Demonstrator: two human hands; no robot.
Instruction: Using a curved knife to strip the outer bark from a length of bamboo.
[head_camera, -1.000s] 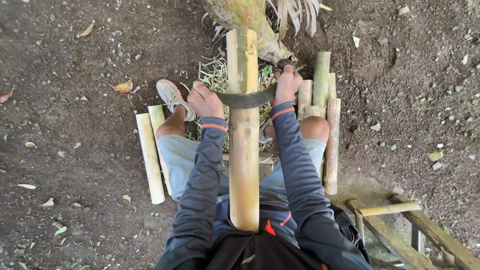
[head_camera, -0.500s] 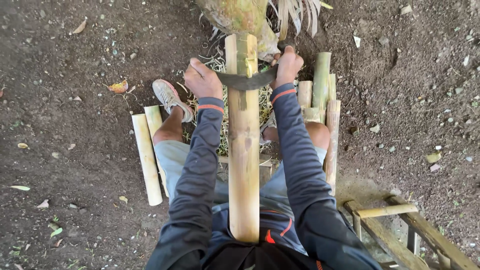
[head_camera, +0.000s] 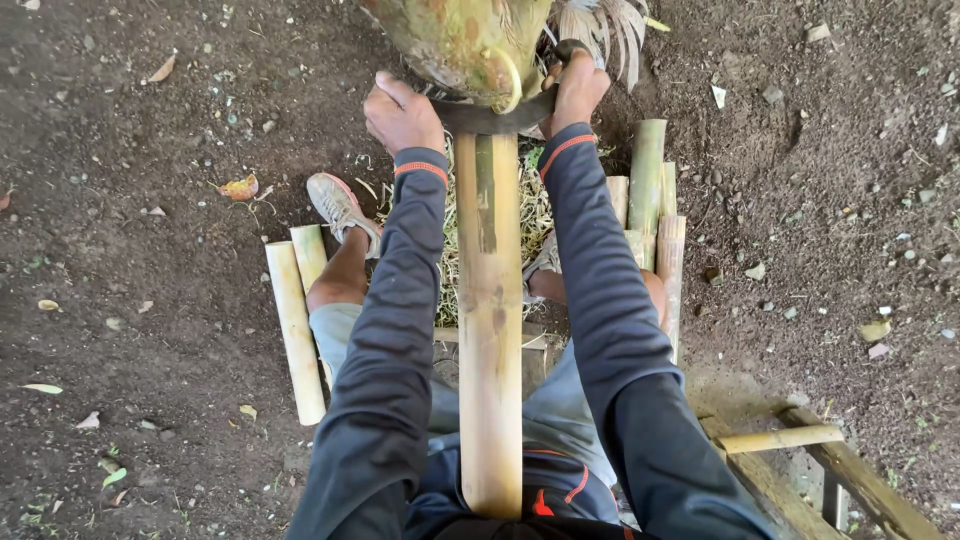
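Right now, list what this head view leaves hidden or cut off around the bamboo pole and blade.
- Bamboo pole: near end hidden behind the torso.
- Curved blade: middle covered by the green trunk.
- Trunk: top cut off by the upper edge.
- Right hand: handle hidden inside the grip.
- Left hand: blade end hidden beneath it.

Curved dark blade (head_camera: 490, 118) across upright bamboo pole (head_camera: 489, 320)

Dark blue sleeves, orange-striped cuffs, grey shorts

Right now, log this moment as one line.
left hand: grips blade end | right hand: grips other end | curved blade: across bamboo pole, far end | cut bamboo pieces: on ground
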